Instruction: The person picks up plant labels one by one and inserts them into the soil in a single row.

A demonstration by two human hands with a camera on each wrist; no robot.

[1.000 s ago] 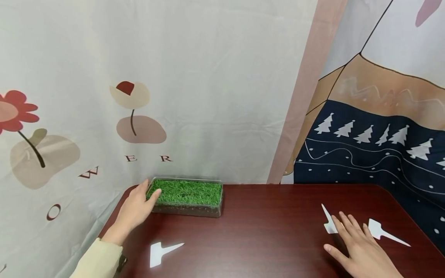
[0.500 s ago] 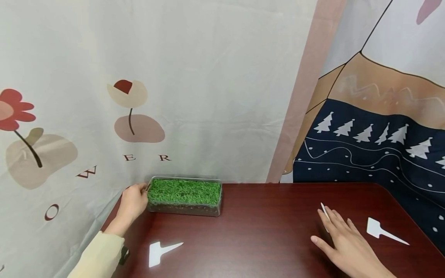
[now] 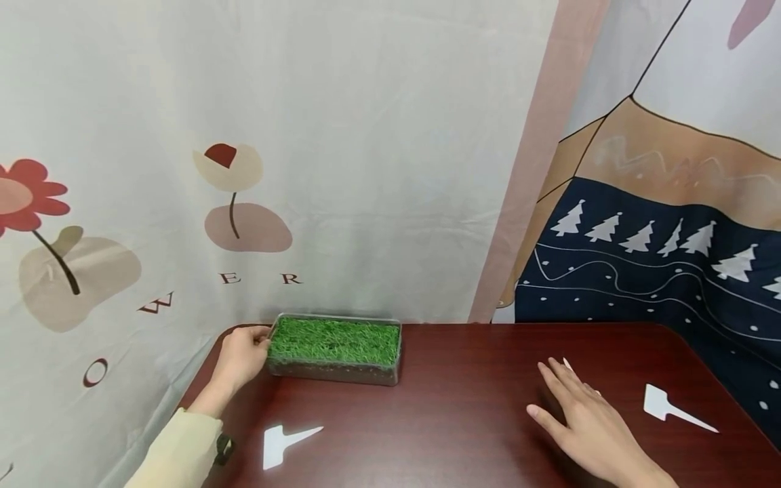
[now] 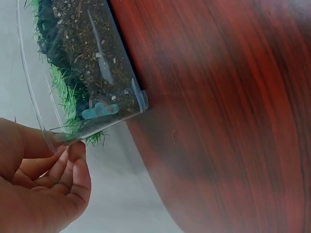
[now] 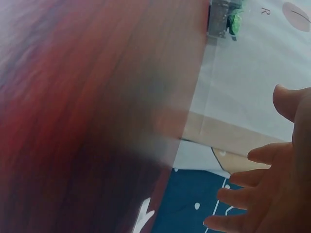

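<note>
A clear plastic box (image 3: 335, 373) holds dark soil topped with green artificial-looking grass (image 3: 335, 340). It stands at the back left of the table. My left hand (image 3: 243, 356) pinches the rim at its left end between thumb and fingers; the left wrist view shows soil (image 4: 92, 53) through the box wall. On the right, my right hand (image 3: 582, 420) is held over the table with its fingers straight and spread, holding nothing. Partly hidden behind it lies a white T-shaped plant label (image 3: 567, 364). Another white plant label (image 3: 657, 402) lies to its right.
A third white plant label (image 3: 274, 447) lies at the front left of the dark red wooden table (image 3: 439, 407). Behind the table hangs a printed curtain (image 3: 378, 169), close against the back edge.
My left hand has closed from open fingers onto the box rim, and the box has shifted slightly right. My right hand has moved left, away from the right-hand label.
</note>
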